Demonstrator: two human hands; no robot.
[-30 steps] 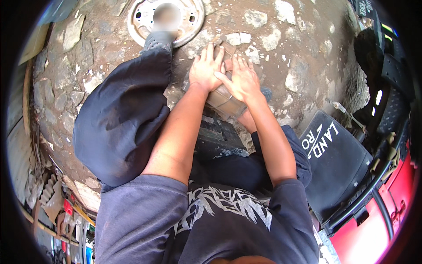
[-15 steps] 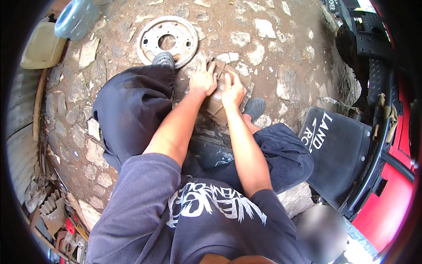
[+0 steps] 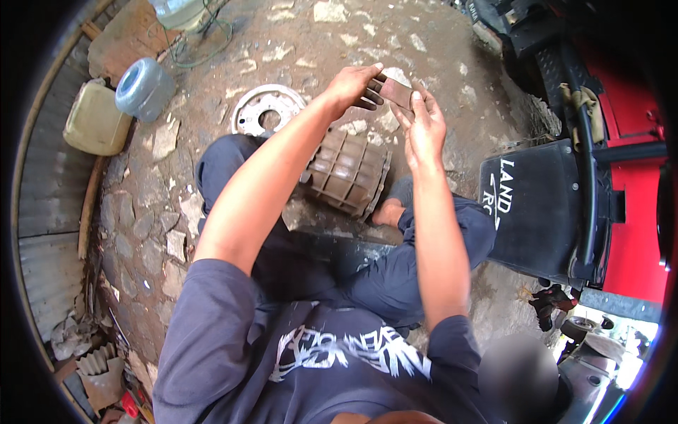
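Note:
Raised ahead of me, my right hand (image 3: 425, 131) pinches a small, reddish-brown rectangle that looks like a piece of sandpaper (image 3: 397, 94), thumb on its near face. My left hand (image 3: 354, 88) has its fingertips at the sheet's left edge; its lower fingers are somewhat spread. Below both hands, a ribbed, box-shaped brown metal casting (image 3: 347, 169) rests on the ground between my legs, untouched by either hand. Its face carries a grid of raised ribs.
A pale round wheel rim (image 3: 247, 109) lies beyond my left knee. Farther left are a blue water jug (image 3: 146, 88) and a yellowish jerrycan (image 3: 97, 119). At right, a red vehicle (image 3: 635, 212) with a black mud flap (image 3: 530, 212) stands close. Stones stud the dirt floor.
Both hands have left the brown casting and risen forward, now with the small sheet between them. The casting's ribbed face is uncovered and sits differently. The view has shifted.

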